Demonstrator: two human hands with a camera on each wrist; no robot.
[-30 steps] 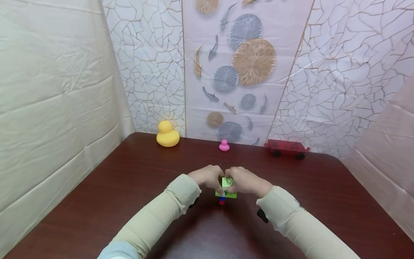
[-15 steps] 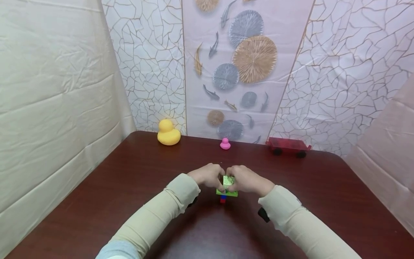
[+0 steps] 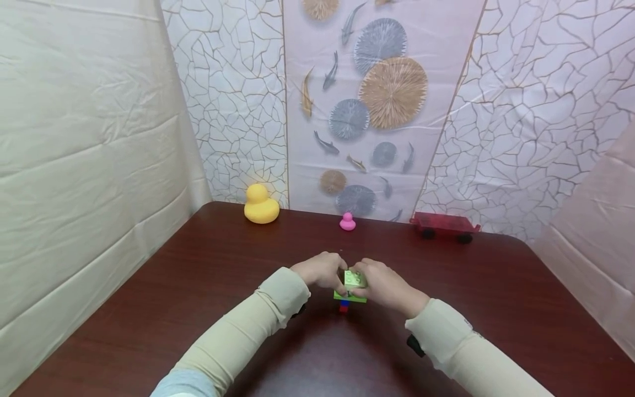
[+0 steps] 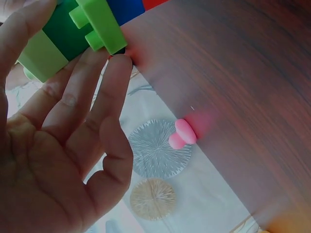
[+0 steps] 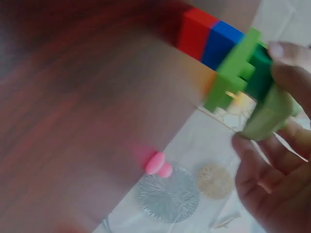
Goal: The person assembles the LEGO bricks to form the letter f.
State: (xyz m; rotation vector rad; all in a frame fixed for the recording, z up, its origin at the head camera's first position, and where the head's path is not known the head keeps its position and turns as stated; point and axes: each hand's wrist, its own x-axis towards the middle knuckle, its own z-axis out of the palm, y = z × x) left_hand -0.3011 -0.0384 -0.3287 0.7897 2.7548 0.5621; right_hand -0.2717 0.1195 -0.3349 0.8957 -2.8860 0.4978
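Note:
A stack of toy building bricks stands on the table between both hands. From the bottom it has a red brick [image 5: 197,34], a blue brick [image 5: 221,46], a wide bright green plate [image 5: 226,85], a dark green brick [image 5: 260,73] and a light green brick [image 3: 353,279] on top. My left hand [image 3: 321,270] holds the stack from the left, thumb at the near side and fingers behind. From the right, my right hand [image 3: 386,284] grips the top of the stack, its thumb by the dark green brick and fingertips at the light green one.
Along the back edge of the dark wooden table [image 3: 238,253] stand a yellow toy duck [image 3: 261,207], a small pink duck [image 3: 348,223] and a red toy wagon [image 3: 444,223]. Patterned cloth [image 3: 327,110] hangs behind, and plain cloth walls [image 3: 94,138] flank the table.
My right hand and forearm have shifted slightly right and down, baring more of the light green brick's studs. The left hand stays at the stack. The head view has shifted slightly.

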